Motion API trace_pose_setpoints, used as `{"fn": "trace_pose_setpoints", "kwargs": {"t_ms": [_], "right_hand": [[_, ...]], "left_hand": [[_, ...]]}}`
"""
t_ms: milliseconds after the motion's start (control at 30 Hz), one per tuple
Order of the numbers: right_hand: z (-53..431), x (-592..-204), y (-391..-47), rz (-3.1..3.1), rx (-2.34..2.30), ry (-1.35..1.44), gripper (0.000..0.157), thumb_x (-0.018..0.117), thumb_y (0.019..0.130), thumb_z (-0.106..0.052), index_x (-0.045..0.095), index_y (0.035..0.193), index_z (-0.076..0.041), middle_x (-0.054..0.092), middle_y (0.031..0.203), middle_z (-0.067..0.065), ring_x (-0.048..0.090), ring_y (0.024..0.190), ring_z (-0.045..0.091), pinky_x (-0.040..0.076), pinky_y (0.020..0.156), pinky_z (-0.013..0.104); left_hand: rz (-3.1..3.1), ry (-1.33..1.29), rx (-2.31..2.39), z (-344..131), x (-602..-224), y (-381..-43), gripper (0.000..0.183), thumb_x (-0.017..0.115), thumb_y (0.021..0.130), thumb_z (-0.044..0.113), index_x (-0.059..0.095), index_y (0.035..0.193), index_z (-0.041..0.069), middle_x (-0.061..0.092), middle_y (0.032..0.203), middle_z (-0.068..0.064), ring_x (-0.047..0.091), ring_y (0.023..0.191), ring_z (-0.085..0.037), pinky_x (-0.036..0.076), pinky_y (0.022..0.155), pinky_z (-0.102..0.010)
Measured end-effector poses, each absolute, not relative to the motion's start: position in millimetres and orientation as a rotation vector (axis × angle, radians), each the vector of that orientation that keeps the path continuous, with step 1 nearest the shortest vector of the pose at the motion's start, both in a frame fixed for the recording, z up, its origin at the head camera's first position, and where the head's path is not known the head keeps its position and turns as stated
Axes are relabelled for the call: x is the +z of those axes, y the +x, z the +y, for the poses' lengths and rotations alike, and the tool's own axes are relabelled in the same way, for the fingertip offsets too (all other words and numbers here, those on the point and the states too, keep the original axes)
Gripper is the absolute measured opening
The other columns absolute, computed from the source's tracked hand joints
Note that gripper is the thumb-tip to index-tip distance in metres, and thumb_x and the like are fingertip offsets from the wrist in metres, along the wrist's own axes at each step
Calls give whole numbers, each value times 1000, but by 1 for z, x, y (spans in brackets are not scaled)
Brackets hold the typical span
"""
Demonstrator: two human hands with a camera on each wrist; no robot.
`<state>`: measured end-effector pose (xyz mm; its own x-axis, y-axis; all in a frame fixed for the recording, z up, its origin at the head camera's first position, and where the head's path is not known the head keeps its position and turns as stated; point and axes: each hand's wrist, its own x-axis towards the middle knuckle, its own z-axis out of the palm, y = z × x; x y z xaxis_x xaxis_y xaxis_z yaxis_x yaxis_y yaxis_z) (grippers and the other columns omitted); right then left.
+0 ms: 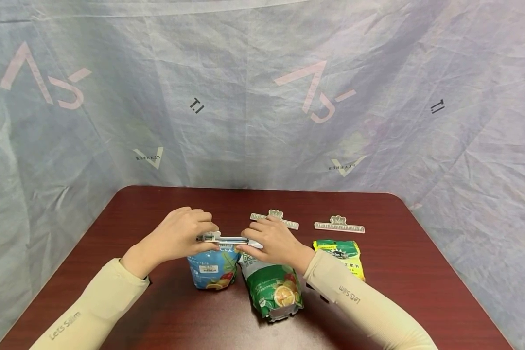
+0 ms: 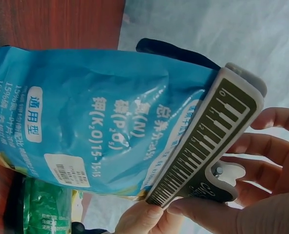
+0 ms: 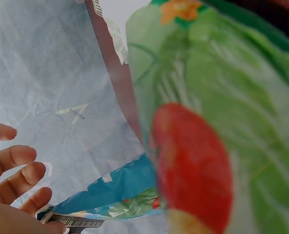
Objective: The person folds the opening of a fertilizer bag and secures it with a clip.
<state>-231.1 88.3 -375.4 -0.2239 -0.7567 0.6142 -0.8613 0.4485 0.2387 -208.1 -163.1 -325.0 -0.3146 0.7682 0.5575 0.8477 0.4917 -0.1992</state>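
Both hands are at the top edge of a blue printed bag (image 1: pixel 211 270), where a flat sealing clip (image 2: pixel 205 141) with piano-key markings lies across the bag's mouth. My left hand (image 1: pixel 187 231) holds the clip by its handle side, thumb in front and fingers behind. At the clip's other end my right hand (image 1: pixel 271 239) pinches the corner between thumb and fingers; its thumb shows low in the left wrist view. The bag stands upright on the table in the head view. A green and white bag (image 1: pixel 273 291) leans just beneath the right hand, close beside the blue one.
Two more piano-key clips, one left (image 1: pixel 258 217) and one right (image 1: pixel 339 226), lie toward the back of the dark red table (image 1: pixel 166 316). Near the right forearm is a green and yellow bag (image 1: pixel 349 253). A grey printed cloth (image 1: pixel 245 121) hangs behind the table.
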Motion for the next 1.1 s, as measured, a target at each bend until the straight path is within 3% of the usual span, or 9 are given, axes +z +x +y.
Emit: {"fn": "trace_pose_setpoints", "kwargs": {"t_ms": [600,1100], "right_hand": [[89,-377,-230,-2027,187,1343,32,44,94,-46,64,90,-21,60,81,-8,57,77,10,43,66,28],[88,-376,-232,-2001,194,1353,31,45,94,-45,64,89,-20,60,80,-8,56,76,10,41,64,27]], "left_hand": [[-2110,-1206,-216,-177,-338,-206,35,78,65,44,70,85,17,54,71,9,47,62,-9,34,53,-26],[-1934,-1145,-174,-195,-354,-208,36,55,86,47,61,73,13,54,68,4,48,62,-18,36,57,-35]]}}
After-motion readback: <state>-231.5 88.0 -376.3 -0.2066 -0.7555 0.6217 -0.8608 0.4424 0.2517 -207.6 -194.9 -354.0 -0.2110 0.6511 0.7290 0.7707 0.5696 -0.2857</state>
